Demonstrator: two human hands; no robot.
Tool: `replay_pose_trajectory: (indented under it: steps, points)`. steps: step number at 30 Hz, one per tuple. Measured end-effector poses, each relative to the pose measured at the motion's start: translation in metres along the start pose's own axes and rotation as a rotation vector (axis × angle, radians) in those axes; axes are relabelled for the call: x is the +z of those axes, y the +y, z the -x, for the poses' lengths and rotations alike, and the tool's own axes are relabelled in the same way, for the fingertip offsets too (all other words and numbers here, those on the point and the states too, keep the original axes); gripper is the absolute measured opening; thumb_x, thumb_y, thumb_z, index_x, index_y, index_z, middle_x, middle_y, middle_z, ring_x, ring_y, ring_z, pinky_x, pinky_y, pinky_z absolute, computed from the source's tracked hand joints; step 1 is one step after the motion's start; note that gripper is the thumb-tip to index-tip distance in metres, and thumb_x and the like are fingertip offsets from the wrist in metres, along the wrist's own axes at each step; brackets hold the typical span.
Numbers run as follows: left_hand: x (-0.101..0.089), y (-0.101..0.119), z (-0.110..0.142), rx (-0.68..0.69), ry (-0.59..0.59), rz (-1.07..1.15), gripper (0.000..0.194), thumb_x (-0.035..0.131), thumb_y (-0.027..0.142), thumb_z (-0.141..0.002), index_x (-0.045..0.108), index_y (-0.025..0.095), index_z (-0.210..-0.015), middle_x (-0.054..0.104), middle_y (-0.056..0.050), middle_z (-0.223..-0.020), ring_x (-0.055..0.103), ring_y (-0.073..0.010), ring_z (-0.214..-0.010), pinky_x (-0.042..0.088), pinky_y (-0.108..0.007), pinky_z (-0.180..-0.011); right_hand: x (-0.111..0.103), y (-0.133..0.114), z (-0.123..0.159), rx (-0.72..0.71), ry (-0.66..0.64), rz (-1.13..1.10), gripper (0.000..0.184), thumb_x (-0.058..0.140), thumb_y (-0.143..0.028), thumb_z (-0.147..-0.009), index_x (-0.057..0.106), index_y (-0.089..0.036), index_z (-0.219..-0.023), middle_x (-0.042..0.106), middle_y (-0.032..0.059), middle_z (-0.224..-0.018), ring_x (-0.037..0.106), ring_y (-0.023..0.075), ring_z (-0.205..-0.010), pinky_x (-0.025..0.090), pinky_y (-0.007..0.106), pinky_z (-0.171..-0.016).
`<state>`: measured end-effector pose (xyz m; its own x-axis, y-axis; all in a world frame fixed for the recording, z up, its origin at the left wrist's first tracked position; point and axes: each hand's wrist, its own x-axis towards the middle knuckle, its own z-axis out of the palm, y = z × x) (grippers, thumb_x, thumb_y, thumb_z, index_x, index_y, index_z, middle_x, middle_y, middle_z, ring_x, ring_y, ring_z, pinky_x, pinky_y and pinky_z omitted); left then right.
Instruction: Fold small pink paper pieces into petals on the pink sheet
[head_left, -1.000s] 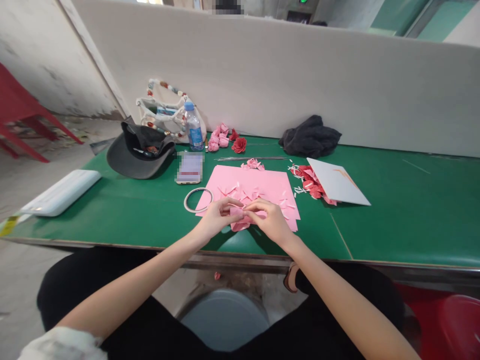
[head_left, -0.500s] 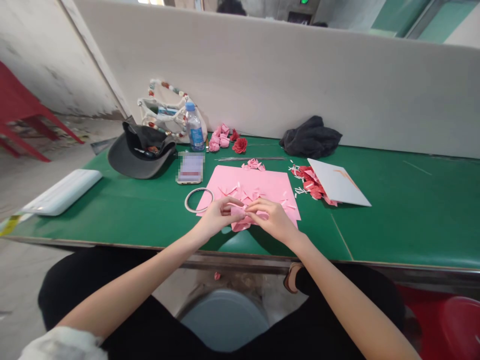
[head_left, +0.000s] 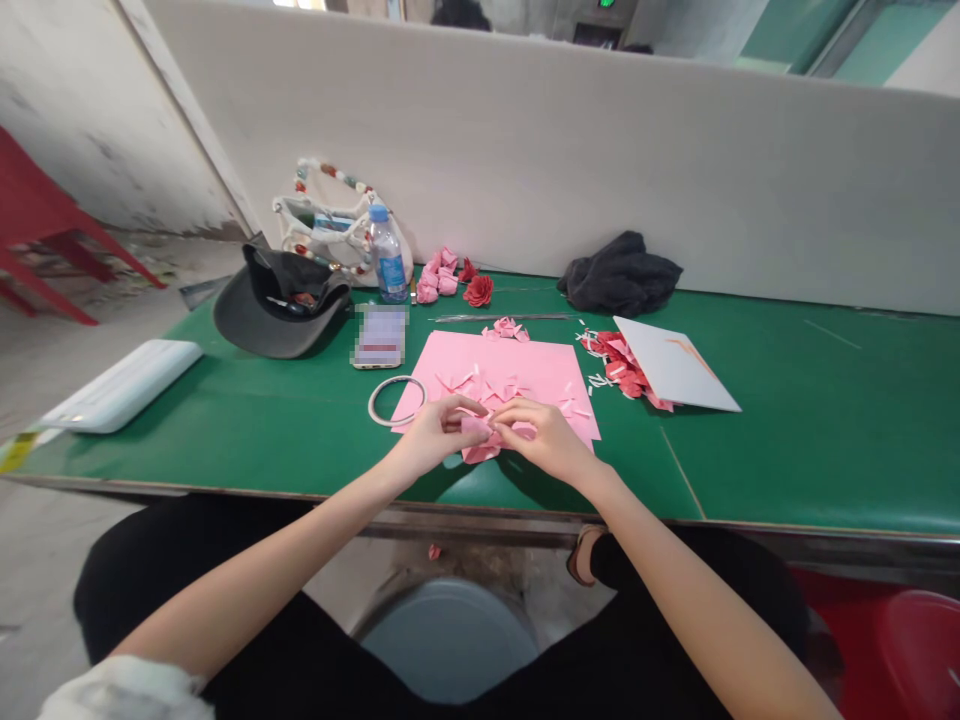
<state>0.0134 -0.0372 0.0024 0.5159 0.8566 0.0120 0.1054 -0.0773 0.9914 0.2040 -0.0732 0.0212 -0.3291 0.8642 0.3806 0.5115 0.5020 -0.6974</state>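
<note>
My left hand and my right hand meet above the front edge of a pink paper sheet. Between their fingertips they pinch a small folded piece of pink paper. Its folds are partly hidden by my fingers. A crumpled pink paper piece lies just below my hands. Several small pink paper scraps are scattered on the sheet, close in front of my fingers. A white ring lies just left of my left hand.
The green table holds a red paper rose, pink paper flowers, red paper petals, a white card, a phone, a cap, a water bottle, a beaded bag and dark cloth.
My fingers shift slightly on the small pink paper piece, and my hands stay close together. Nothing else visibly moves.
</note>
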Motion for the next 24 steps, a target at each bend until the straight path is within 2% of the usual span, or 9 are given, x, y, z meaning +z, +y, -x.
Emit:
replay_pose_trajectory:
  steps: [11,15,17,19,21,24]
  points:
    - [0.001,0.001,0.000,-0.008,0.034,0.011,0.034,0.074,0.030,-0.065,0.063,0.014,-0.093,0.063,0.000,-0.063,0.060,-0.0125,-0.057,0.044,-0.021,-0.051,0.001,0.000,-0.001,-0.019,0.029,0.000,0.014,0.056,-0.017,-0.084,0.069,-0.020,-0.080,0.070,0.0043,-0.086,0.065,0.0173,-0.083,0.050,0.033,-0.082]
    - [0.002,0.002,0.001,-0.007,0.034,-0.012,0.033,0.073,0.030,-0.067,0.063,0.014,-0.095,0.064,-0.001,-0.067,0.058,-0.0111,-0.057,0.042,-0.020,-0.049,-0.016,0.011,-0.005,0.014,0.131,0.083,0.011,0.057,-0.018,-0.082,0.067,-0.019,-0.077,0.069,0.0048,-0.084,0.064,0.0178,-0.082,0.050,0.031,-0.078]
    - [0.001,0.003,0.002,-0.001,0.031,-0.013,0.032,0.072,0.029,-0.068,0.064,0.014,-0.095,0.066,-0.003,-0.077,0.059,-0.0114,-0.062,0.042,-0.020,-0.051,-0.039,0.025,-0.006,0.090,0.207,0.166,0.011,0.057,-0.019,-0.080,0.067,-0.018,-0.077,0.070,0.0054,-0.084,0.064,0.0177,-0.078,0.050,0.030,-0.075]
    - [0.001,0.006,0.002,0.005,0.019,-0.012,0.031,0.071,0.029,-0.069,0.064,0.014,-0.095,0.067,-0.006,-0.087,0.060,-0.0127,-0.068,0.044,-0.021,-0.055,-0.067,0.040,-0.004,0.244,0.318,0.310,0.012,0.057,-0.021,-0.079,0.068,-0.016,-0.078,0.070,0.0062,-0.083,0.063,0.0176,-0.070,0.050,0.030,-0.070]
    - [0.001,0.008,0.003,0.006,0.000,-0.017,0.030,0.070,0.028,-0.070,0.064,0.014,-0.096,0.067,-0.006,-0.088,0.061,-0.0135,-0.071,0.045,-0.022,-0.059,-0.094,0.055,0.000,0.414,0.415,0.505,0.016,0.053,-0.021,-0.080,0.069,-0.016,-0.077,0.070,0.0080,-0.082,0.063,0.0189,-0.070,0.048,0.030,-0.071]
    - [0.001,0.012,0.005,-0.003,-0.040,-0.014,0.029,0.067,0.028,-0.073,0.064,0.015,-0.098,0.065,-0.002,-0.075,0.060,-0.0123,-0.065,0.045,-0.023,-0.060,-0.119,0.069,0.007,0.740,0.380,0.788,0.021,0.052,-0.024,-0.081,0.069,-0.013,-0.076,0.068,0.0137,-0.079,0.063,0.0249,-0.074,0.046,0.033,-0.067]
